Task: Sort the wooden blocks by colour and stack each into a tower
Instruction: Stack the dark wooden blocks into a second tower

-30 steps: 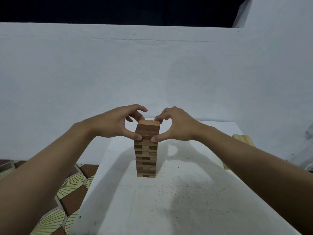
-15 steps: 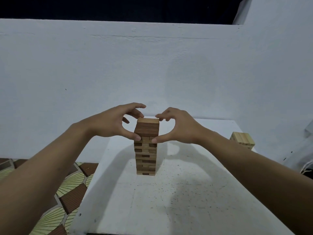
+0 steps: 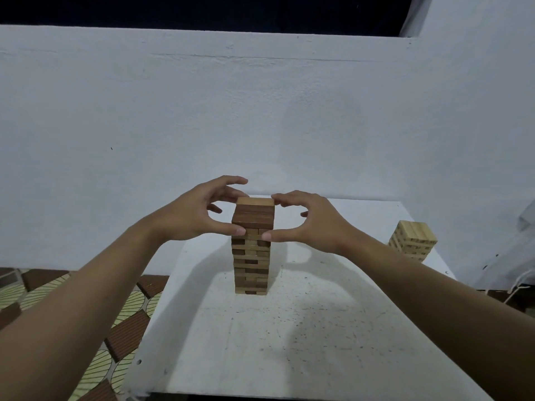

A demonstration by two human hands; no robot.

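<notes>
Thumbs do the telling here: your left hand [image 3: 197,215] and your right hand [image 3: 315,221] each set a thumb tip against the near face of the mixed tower [image 3: 251,264], just under the band of dark blocks [image 3: 253,219] near its top. The fingers arch over and curl round behind the upper layers. Both hands are half-closed in a cupped shape, bracketing the same few layers from opposite sides. The blocks hide whether the fingertips press the far face, so I cannot tell how firm the hold is. The grip looks chosen to take the dark band and the light block [image 3: 255,201] capping it as one piece, thumbs below and fingers behind, so the layers do not slide apart. The tower stands upright on the white table [image 3: 289,342], about midway between its left and right edges and nearer the far edge than the near one. Light and dark blocks are interleaved down to its base, so by my reading the sorting is far from done. A light tower [image 3: 412,240] of pale blocks alone sits well apart by the right edge, close to the far right corner, which suggests light pieces belong there; no dark-only stack shows. The lower layers have gaps and uneven ends, so I judge that a sideways tug at the top could topple the rest, and a straight lift with even pressure suits best. A plain white wall [image 3: 260,125] rises beyond the far edge, and patterned floor tiles [image 3: 121,328] show past the left edge.
</notes>
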